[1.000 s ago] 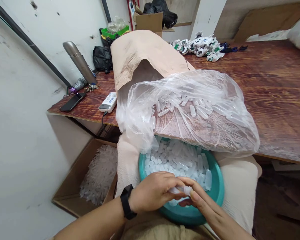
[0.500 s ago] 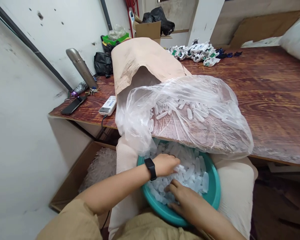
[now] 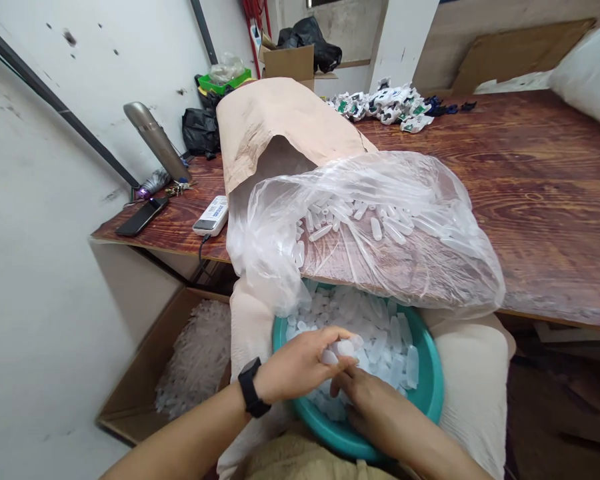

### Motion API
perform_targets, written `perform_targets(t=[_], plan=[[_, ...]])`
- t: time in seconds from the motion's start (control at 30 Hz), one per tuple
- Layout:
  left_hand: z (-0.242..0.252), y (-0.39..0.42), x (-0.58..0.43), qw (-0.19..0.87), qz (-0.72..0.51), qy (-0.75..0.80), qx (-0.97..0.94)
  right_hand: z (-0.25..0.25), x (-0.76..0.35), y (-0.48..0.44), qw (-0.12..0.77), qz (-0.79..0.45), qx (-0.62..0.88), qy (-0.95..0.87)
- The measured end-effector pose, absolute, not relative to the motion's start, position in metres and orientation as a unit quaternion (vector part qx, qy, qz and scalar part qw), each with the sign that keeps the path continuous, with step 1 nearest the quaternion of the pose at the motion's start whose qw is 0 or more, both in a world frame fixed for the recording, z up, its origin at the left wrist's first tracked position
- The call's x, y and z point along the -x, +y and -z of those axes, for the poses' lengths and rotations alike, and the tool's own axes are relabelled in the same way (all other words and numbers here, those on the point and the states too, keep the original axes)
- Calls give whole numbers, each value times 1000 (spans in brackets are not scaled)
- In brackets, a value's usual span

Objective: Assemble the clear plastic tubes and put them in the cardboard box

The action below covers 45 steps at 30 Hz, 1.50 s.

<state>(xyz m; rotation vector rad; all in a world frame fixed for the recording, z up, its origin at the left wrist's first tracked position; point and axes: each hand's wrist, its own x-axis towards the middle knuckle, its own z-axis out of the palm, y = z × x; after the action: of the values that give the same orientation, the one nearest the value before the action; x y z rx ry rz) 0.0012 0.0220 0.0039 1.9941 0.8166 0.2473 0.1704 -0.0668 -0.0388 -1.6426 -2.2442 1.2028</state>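
A teal basin (image 3: 433, 373) full of translucent plastic tubes (image 3: 375, 327) rests on my lap. My left hand (image 3: 305, 360), with a black watch at the wrist, is closed round several of the tubes above the basin. Close against it on the right, my right hand (image 3: 367, 397) is over the tubes at the basin's near side. Its fingers are curled and partly hidden, so what they hold cannot be made out. Just beyond the basin, a clear plastic bag (image 3: 405, 267) with more tubes inside lies at the table's edge.
A paper sack (image 3: 285, 113) lies on the wooden table (image 3: 540, 180) behind the bag. At the left are a phone (image 3: 143, 215), a white device (image 3: 211, 215) and a metal flask (image 3: 157, 141). A cardboard box (image 3: 125, 393) of clear pieces stands below.
My left hand has drawn back from the pile towards me and now shows several tubes in its fingers. My right hand has stayed close by. The view has shifted slightly.
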Motion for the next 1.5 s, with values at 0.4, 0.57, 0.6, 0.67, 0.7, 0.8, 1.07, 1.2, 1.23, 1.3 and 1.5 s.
perform_targets(t=[0.4, 0.57, 0.6, 0.67, 0.7, 0.8, 1.07, 1.2, 1.23, 1.3, 1.5], plan=[[-8, 14, 13, 411, -118, 278, -860, 10, -212, -76, 398, -365, 568, -621], [-6, 15, 11, 320, -82, 244, -912, 8, -203, -82, 363, -348, 604, -618], [-5, 15, 11, 307, -77, 242, -917, 10, -201, -82, 357, -348, 619, -607], [-4, 15, 9, 304, -71, 235, -921, 13, -200, -84, 344, -368, 637, -584], [-3, 15, 9, 310, -71, 231, -919, 14, -201, -84, 339, -382, 637, -577], [-2, 15, 7, 343, -73, 232, -907, 16, -207, -86, 320, -414, 609, -596], [0, 8, 2, 365, -82, 236, -897, 22, -212, -93, 267, -397, 622, -620], [-1, 4, 2, 365, -82, 237, -896, 16, -213, -94, 234, -334, 592, -695], [-1, 3, 3, 363, -85, 237, -897, 14, -214, -95, 228, -319, 586, -709], [-3, 2, 3, 358, -90, 234, -899, 10, -216, -95, 216, -297, 568, -737], [-8, -2, 3, 329, -80, 226, -913, -5, -218, -91, 212, -173, 539, -796]])
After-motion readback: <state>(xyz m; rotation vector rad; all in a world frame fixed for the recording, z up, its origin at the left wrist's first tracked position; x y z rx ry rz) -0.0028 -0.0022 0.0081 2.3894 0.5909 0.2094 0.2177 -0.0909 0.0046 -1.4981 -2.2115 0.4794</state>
